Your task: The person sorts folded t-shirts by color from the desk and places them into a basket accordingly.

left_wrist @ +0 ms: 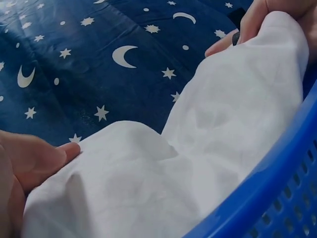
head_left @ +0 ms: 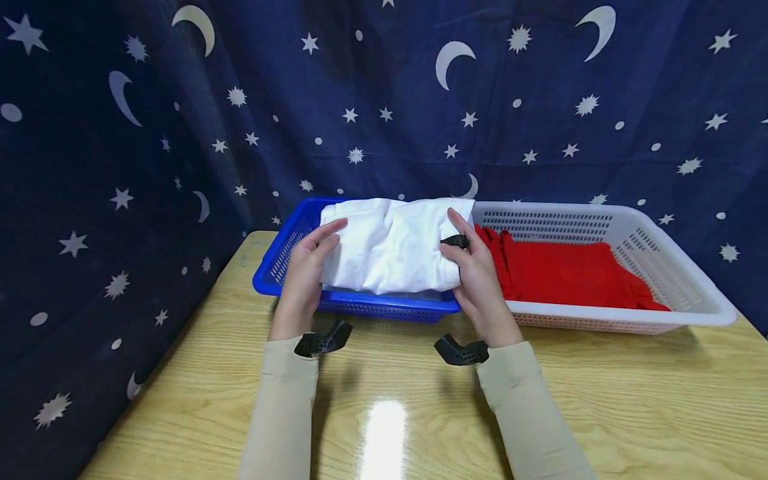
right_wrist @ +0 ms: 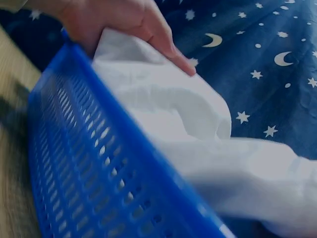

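A folded piece of white cloth [head_left: 390,247] is held up between both hands over the blue basket [head_left: 384,303]. My left hand [head_left: 306,273] grips its left edge, thumb and fingertips lying on the upper face. At the opposite edge my right hand [head_left: 477,273] grips the cloth the same way, with a black band [head_left: 456,241] on a finger. In the left wrist view the cloth [left_wrist: 223,114] sags in a crease between the two hands. The right wrist view shows the left hand [right_wrist: 124,20] at the cloth's far end, close above the basket rim [right_wrist: 138,134].
Right of the blue basket stands a white basket [head_left: 606,317] holding folded red cloth [head_left: 558,270]. Both stand on a wooden table [head_left: 408,400]. Behind and to the left hangs a dark blue curtain [head_left: 396,80] with moons and stars. Black wrist mounts [head_left: 324,339] sit at both sleeves.
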